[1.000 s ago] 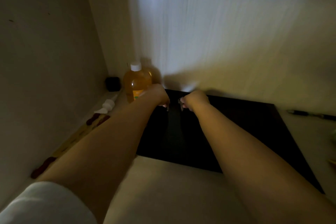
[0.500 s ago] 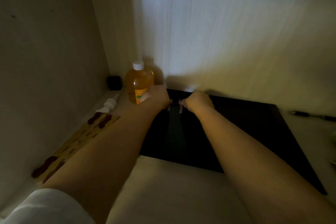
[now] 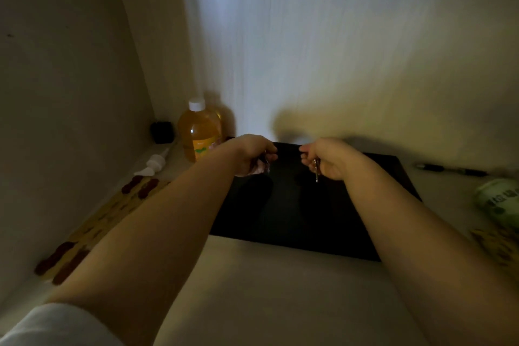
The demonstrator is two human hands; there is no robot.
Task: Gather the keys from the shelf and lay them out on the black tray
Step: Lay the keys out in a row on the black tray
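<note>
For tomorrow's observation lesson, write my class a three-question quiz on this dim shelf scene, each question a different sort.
1. True or false: both hands are over the black tray.
2. What stands upright left of the tray? A) orange bottle B) mug C) lamp
3. Fill in: a metal ___ hangs from the right hand.

Key
1. True; the left hand is there too.
2. A, the orange bottle.
3. key.

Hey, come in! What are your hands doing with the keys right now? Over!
Left hand closed on a key, right hand closed on another key. Both above the black tray. No keys visible on it. Nothing in the way.
</note>
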